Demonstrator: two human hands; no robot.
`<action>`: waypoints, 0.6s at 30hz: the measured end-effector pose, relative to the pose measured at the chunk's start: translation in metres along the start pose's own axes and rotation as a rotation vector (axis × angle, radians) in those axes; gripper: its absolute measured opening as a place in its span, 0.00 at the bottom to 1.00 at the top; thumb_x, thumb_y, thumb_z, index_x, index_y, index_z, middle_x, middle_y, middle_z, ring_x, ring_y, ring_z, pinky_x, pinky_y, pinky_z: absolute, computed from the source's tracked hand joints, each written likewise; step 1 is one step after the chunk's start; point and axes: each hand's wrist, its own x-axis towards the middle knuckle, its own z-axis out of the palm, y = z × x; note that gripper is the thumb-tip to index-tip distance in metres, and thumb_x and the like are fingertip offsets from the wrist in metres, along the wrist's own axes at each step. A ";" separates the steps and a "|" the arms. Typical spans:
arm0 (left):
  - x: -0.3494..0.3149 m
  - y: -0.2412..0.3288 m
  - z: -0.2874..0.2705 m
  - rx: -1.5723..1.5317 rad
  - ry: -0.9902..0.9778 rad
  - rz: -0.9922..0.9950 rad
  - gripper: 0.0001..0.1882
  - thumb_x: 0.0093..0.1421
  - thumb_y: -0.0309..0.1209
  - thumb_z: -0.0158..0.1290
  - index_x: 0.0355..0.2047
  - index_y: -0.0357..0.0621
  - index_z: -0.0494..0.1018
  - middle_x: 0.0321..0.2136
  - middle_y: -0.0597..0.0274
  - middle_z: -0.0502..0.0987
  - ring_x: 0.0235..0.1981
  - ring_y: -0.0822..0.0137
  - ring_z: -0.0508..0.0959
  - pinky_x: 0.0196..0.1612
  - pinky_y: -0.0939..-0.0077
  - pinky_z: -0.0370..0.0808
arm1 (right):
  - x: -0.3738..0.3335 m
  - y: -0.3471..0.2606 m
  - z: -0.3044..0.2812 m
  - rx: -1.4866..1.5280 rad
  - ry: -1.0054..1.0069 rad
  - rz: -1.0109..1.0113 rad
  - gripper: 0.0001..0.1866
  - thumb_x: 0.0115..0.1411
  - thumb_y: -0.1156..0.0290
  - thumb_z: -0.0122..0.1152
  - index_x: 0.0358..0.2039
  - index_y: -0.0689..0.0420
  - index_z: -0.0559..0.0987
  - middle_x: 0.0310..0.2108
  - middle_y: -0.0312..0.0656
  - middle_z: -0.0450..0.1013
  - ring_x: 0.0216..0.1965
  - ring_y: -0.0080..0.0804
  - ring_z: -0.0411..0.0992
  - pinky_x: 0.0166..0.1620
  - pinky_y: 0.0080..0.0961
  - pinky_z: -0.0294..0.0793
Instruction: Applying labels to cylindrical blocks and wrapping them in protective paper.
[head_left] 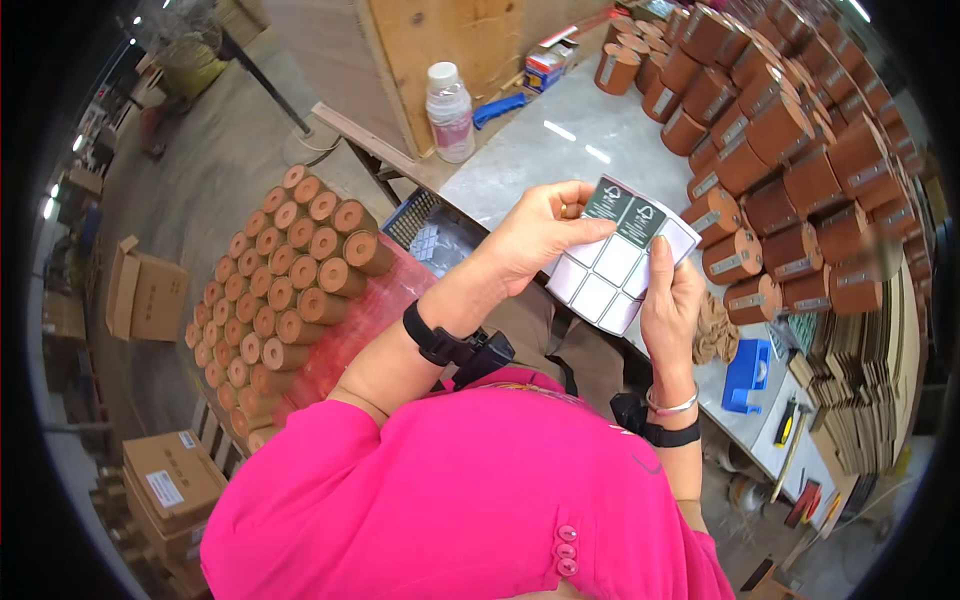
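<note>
A sheet of labels is held up in front of me, above the near edge of the grey table. Two dark green labels with white print remain along its top, and the lower squares are blank white. My left hand pinches the sheet's upper left side, thumb resting by a green label. On the opposite edge, my right hand grips it with the thumb on top and the fingers behind. Whether a label is partly lifted under the left thumb cannot be made out.
Brown cylinders are piled on the grey table at right. More cylinders stand upright on a red surface at left. A white-capped bottle, a blue tape dispenser, a yellow-black cutter and cardboard pieces lie around.
</note>
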 end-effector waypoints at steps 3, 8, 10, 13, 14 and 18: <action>0.001 -0.011 -0.001 -0.081 -0.105 -0.069 0.16 0.60 0.24 0.58 0.49 0.36 0.73 0.42 0.60 0.80 0.42 0.72 0.79 0.49 0.74 0.76 | -0.002 0.005 -0.009 0.026 -0.028 0.049 0.18 0.71 0.64 0.49 0.39 0.68 0.79 0.33 0.36 0.78 0.34 0.16 0.69 0.36 0.19 0.70; -0.007 -0.019 0.002 -0.176 -0.084 -0.136 0.16 0.61 0.25 0.57 0.49 0.36 0.74 0.42 0.59 0.80 0.43 0.70 0.80 0.50 0.72 0.76 | 0.003 0.003 -0.006 -0.045 0.001 0.025 0.23 0.72 0.58 0.46 0.35 0.66 0.80 0.28 0.33 0.76 0.29 0.12 0.68 0.32 0.15 0.68; -0.011 -0.017 0.003 -0.197 -0.052 -0.174 0.15 0.62 0.26 0.55 0.49 0.35 0.73 0.43 0.59 0.80 0.44 0.69 0.80 0.50 0.72 0.76 | 0.004 0.008 -0.010 -0.022 -0.050 0.074 0.22 0.72 0.60 0.46 0.36 0.67 0.80 0.28 0.34 0.76 0.30 0.13 0.68 0.32 0.17 0.68; -0.014 -0.019 0.005 -0.189 0.030 -0.127 0.15 0.64 0.28 0.53 0.49 0.34 0.73 0.44 0.58 0.79 0.44 0.68 0.79 0.50 0.71 0.76 | 0.009 0.014 -0.011 0.013 -0.114 0.094 0.22 0.72 0.60 0.46 0.38 0.67 0.80 0.27 0.34 0.76 0.30 0.14 0.66 0.32 0.18 0.67; -0.015 -0.018 0.006 -0.187 0.031 -0.130 0.15 0.64 0.28 0.53 0.49 0.34 0.73 0.44 0.58 0.79 0.44 0.68 0.79 0.50 0.71 0.76 | 0.010 0.015 -0.010 0.023 -0.125 0.067 0.22 0.72 0.59 0.46 0.38 0.67 0.80 0.25 0.33 0.75 0.28 0.14 0.65 0.30 0.17 0.66; -0.017 -0.014 0.006 -0.194 0.079 -0.120 0.15 0.65 0.29 0.52 0.49 0.33 0.73 0.44 0.57 0.79 0.45 0.68 0.79 0.50 0.71 0.75 | 0.015 0.012 -0.015 -0.046 0.006 0.071 0.19 0.71 0.62 0.51 0.28 0.64 0.75 0.21 0.29 0.69 0.25 0.13 0.62 0.29 0.17 0.65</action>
